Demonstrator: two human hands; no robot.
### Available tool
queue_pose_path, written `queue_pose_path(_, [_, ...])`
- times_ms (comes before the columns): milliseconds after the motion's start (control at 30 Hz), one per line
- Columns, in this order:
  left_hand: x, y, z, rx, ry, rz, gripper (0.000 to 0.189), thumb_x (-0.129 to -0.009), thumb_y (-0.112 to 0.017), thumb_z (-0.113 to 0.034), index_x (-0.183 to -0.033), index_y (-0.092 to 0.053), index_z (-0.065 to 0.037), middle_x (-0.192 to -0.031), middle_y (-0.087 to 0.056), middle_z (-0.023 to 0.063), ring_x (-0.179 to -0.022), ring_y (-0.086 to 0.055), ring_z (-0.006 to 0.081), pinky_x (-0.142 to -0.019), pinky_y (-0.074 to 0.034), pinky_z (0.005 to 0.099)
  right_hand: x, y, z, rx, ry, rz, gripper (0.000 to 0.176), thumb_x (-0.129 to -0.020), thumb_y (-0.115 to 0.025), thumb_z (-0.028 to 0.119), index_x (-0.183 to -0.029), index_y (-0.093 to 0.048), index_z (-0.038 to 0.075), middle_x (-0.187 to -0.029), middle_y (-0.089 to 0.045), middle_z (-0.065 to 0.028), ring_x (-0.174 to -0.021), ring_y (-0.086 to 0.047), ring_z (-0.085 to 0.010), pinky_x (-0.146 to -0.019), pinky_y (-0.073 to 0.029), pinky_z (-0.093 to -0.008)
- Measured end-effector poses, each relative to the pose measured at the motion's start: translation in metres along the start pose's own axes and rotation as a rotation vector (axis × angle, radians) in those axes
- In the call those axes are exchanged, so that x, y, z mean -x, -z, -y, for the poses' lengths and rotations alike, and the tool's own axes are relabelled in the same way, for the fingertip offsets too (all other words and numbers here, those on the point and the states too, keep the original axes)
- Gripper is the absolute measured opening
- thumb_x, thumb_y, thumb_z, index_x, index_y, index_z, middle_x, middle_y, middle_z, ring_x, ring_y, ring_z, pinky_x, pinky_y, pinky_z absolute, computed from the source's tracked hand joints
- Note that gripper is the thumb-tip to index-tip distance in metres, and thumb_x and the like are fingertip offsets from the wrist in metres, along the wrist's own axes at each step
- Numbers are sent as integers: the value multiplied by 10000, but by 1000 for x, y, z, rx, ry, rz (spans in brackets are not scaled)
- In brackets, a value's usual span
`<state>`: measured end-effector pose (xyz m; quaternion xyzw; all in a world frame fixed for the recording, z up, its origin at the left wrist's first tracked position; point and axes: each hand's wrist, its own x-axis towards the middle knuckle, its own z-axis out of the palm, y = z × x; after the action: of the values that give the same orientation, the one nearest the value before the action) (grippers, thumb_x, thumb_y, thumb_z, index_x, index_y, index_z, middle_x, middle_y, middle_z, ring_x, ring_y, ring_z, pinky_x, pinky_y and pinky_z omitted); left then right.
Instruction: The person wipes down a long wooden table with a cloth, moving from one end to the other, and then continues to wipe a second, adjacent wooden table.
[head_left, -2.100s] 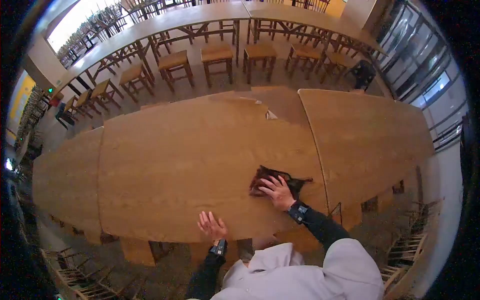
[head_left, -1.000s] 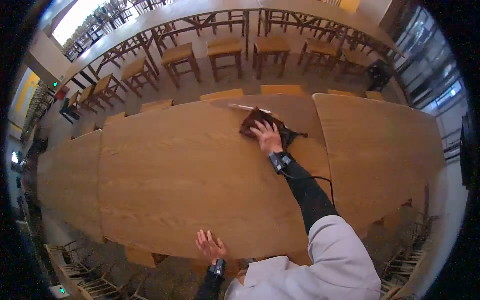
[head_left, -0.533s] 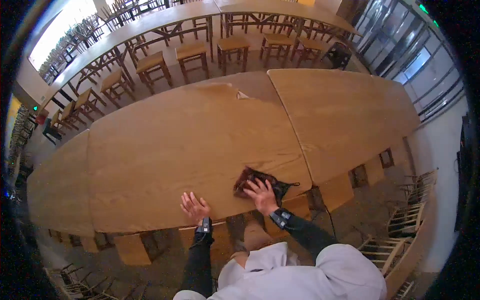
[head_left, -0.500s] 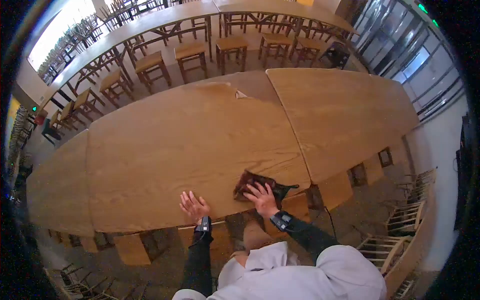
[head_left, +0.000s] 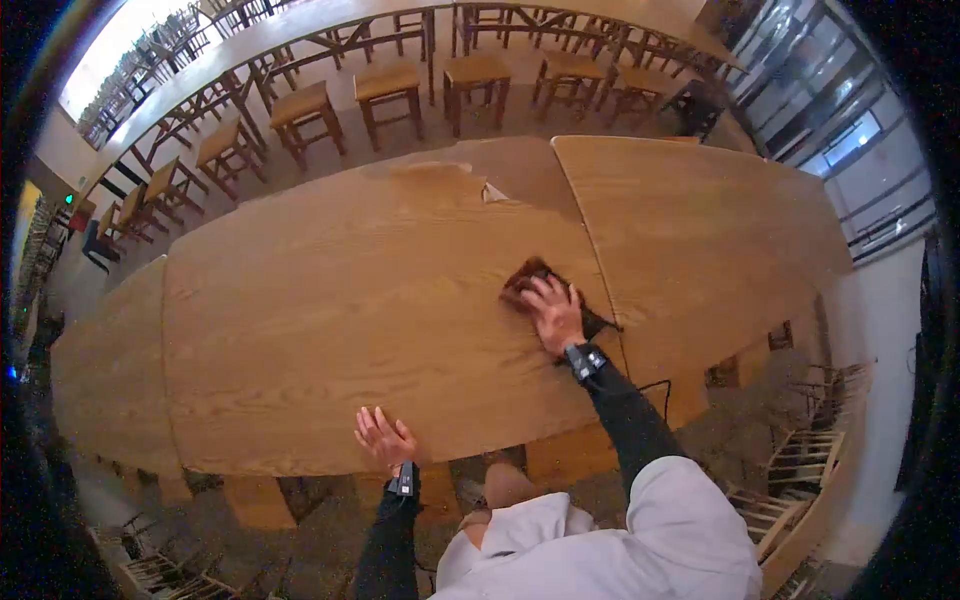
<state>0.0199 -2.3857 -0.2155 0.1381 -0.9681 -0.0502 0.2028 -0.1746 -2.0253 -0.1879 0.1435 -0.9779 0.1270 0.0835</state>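
Note:
A dark reddish-brown cloth [head_left: 527, 283] lies bunched on the wooden tabletop [head_left: 380, 300], close to the seam on its right. My right hand [head_left: 556, 315] presses down on this cloth and holds it against the wood, the arm stretched forward. Part of the cloth sticks out to the right of the hand as a dark strip. Near the front edge of the table, my left hand [head_left: 383, 437] rests flat with its fingers spread and nothing in it. Both wrists carry a small dark device.
A second tabletop panel [head_left: 700, 220] joins on the right. At the far edge the surface covering is torn, with a pale flap [head_left: 493, 193]. Wooden stools [head_left: 388, 88] stand beyond, before another long table. More stools [head_left: 258, 500] are tucked under the near edge.
My right hand has slid the cloth forward and slightly right, away from the near edge. My left hand stays at about the same place by the edge.

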Motion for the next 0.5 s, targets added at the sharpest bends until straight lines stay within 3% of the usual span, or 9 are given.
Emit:
queue_pose_path(233, [-3, 14, -1, -35, 18, 149, 541, -841, -600, -193, -1346, -457, -61, -1472, -373, 171, -1398, -310, 346, -1118, -245, 560, -103, -13, -60, 53, -122, -65, 542, -851, -608, 213, -1369, -466, 284, -1494, -367, 8, -1383, -317, -293, -1126, -200, -589])
queue_pose_path(500, [-3, 9, 2, -10, 14, 131, 554, -848, -598, -218, -1358, -454, -60, -1480, -369, 156, -1393, -320, 334, -1123, -243, 546, -69, -11, -57, 42, -202, -120, 502, -897, -579, 235, -1381, -461, 296, -1494, -371, 9, -1382, -322, -302, -1110, -214, -591])
